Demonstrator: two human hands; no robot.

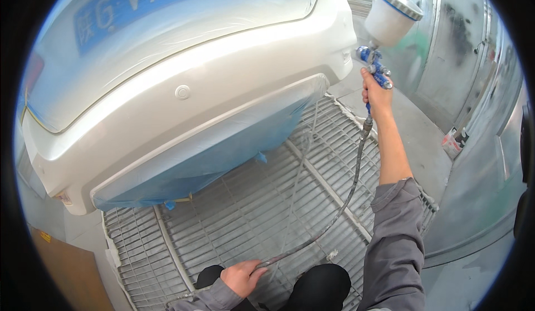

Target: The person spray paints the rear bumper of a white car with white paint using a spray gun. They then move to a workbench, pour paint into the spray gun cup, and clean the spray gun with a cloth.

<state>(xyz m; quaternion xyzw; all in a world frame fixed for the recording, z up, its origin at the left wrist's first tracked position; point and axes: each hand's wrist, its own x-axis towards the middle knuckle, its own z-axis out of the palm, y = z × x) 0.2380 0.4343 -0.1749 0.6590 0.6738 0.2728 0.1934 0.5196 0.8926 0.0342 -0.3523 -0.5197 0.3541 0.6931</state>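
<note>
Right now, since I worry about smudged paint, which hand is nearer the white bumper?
Right. The right hand, holding the spray gun, is beside the right end of the bumper; the left hand, on the hose, is down by the knees, farther back.

The right grip [378,91] is raised at 2 o'clock, fingers [365,81] curled, its bare forearm [393,149] pointing to about 12, the grey sleeve [394,244] bunched behind it. The left grip [239,279] sits low at 6 o'clock, fingers bent towards 2, its own cuff [223,294] close behind. Dark-clad knees [320,285] show near 5 and 7 o'clock.
</note>
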